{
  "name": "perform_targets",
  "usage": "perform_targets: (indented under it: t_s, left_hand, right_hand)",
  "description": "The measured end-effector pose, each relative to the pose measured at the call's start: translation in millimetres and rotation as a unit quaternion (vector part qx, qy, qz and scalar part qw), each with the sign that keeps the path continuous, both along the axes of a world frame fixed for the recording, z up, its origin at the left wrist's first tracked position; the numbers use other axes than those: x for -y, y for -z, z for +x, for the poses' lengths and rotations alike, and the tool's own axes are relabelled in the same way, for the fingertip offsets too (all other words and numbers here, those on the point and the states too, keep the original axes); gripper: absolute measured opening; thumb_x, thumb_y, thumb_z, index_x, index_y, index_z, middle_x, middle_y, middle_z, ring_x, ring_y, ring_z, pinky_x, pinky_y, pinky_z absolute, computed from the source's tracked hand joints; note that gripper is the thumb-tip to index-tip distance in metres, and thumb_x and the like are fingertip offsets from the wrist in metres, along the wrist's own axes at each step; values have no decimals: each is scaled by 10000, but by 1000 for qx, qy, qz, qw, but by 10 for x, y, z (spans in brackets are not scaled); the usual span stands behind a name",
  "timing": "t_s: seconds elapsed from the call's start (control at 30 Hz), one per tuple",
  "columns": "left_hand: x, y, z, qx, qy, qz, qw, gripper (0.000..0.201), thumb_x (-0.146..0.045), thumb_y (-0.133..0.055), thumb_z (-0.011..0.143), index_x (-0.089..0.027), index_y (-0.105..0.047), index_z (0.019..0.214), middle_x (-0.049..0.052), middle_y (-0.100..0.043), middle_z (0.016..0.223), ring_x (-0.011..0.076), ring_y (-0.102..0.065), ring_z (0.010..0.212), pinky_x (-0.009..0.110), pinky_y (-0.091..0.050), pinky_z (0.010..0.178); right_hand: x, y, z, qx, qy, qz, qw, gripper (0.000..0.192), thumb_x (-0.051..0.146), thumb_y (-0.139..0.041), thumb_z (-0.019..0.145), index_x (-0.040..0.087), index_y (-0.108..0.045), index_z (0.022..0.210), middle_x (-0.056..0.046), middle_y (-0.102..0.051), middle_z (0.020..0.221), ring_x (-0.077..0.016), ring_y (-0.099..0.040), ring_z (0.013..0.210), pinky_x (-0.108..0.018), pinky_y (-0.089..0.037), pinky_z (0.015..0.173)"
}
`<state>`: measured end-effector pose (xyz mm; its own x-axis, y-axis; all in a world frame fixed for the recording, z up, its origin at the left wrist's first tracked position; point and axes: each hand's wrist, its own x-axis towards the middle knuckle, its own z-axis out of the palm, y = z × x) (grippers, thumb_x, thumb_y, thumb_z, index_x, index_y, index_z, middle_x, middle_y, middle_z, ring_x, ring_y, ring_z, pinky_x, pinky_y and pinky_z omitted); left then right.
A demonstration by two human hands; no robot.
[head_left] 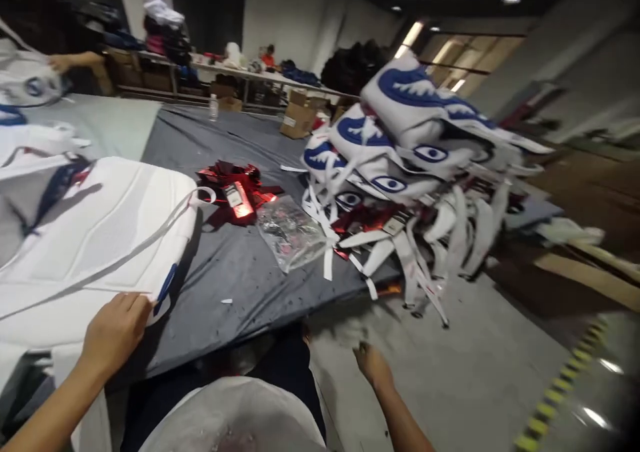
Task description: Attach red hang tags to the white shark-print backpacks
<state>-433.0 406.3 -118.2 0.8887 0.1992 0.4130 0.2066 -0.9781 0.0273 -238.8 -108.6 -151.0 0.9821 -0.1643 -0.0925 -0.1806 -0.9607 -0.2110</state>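
Observation:
A white backpack (120, 219) lies flat with its padded panel up and a thin strap across it. My left hand (117, 332) is closed on its lower right edge, beside a blue patch. My right hand (375, 365) hangs over the floor past the table edge, away from the bags. Its fingers are curled and blurred; I cannot make out whether anything is in them. To the right, a pile of white and blue backpacks (395, 139) with eye designs stands on the table, straps dangling over the edge.
Shiny red tags (240, 192) and a clear plastic bag (290, 232) lie on the grey-covered table (200, 312). At the far left is another person's hand (63, 63) at a bag. Cardboard boxes (297, 113) stand behind; yellow-black tape (560, 385) marks the floor.

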Motion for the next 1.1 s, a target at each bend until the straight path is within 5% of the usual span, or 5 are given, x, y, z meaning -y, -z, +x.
perform_targets:
  t_s: [0.2,0.37,0.5,0.7,1.1]
  left_hand:
    - [227,-177,79,70,-38,-44,996,323,-508,-367,884,-290,-569,756,86,-622,727,344,-613,740,534,-531,701]
    - [550,-111,653,157,46,-98,982,705,-520,-509,828,-471,-338,1510,-26,-486,1511,431,-536,1266,708,-453,1028]
    - [1006,73,1674,140,149,-174,963,773,-575,-536,811,-637,-174,1490,-266,-115,1629,416,-323,1470,701,-331,1180]
    - [1711,-100,3566,25,192,-460,866,801,-586,-580,863,-324,-292,1563,86,-325,1623,353,-382,1457,564,-436,1132]
    - [3098,-136,6598,-21,168,-667,725,1256,-447,-803,750,-238,120,1578,154,-349,1601,295,-402,1453,516,-397,1170]
  right_hand:
    - [-107,-53,553,25,-59,-26,998,378,256,-435,980,168,-633,1290,-146,-730,1092,-270,-702,982,-366,-530,851]
    - [-477,-394,1226,99,-140,-23,985,481,130,-481,936,145,-528,1415,-177,-599,1370,-276,-576,1218,-367,-462,966]
    - [-841,-644,2104,147,-198,-37,968,518,105,-463,959,231,-486,1461,-144,-269,1643,-313,-228,1511,-537,-210,1191]
    - [-1072,-686,3216,145,-192,-48,970,557,116,-497,941,197,-446,1490,-182,-131,1664,-357,-84,1547,-679,-146,1174]
    - [-451,-72,3541,139,-188,-96,968,492,138,-379,994,84,-450,1478,-194,-204,1642,-337,-193,1531,-694,-227,1173]
